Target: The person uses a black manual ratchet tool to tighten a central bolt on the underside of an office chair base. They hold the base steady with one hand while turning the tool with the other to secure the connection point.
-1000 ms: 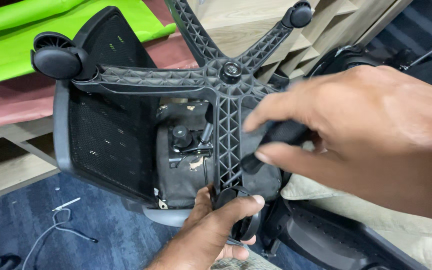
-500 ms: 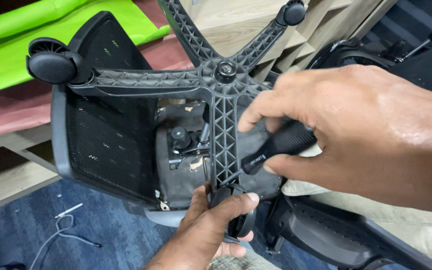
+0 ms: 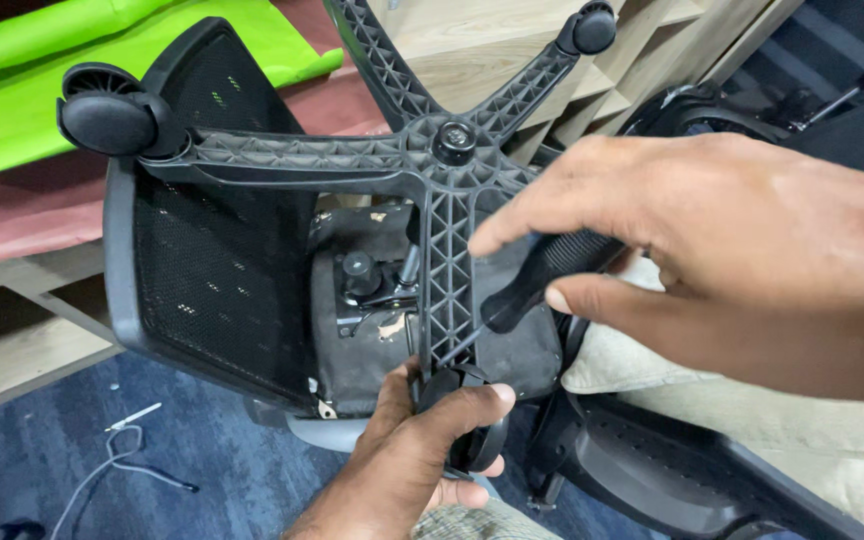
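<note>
An office chair lies upturned, its black star-shaped base (image 3: 432, 160) facing me over the mesh seat (image 3: 217, 270). My left hand (image 3: 417, 460) grips the black caster wheel (image 3: 472, 435) at the end of the nearest leg. My right hand (image 3: 692, 240) holds a black-handled screwdriver (image 3: 542, 275), with the thin shaft angled down towards the joint between that leg and the caster. Two other casters show, one at the left leg's end (image 3: 107, 115) and one at the top right (image 3: 592, 30).
Green sheeting (image 3: 42, 90) and wooden shelving (image 3: 512, 60) lie behind the chair. Blue carpet (image 3: 72, 470) with a loose white cable (image 3: 117, 455) is at lower left. Another black chair part (image 3: 672, 470) and a beige cushion (image 3: 812, 440) sit at lower right.
My right hand has shifted its fingers on the screwdriver handle, and the tool has tilted a little. My left hand stays clamped on the near caster.
</note>
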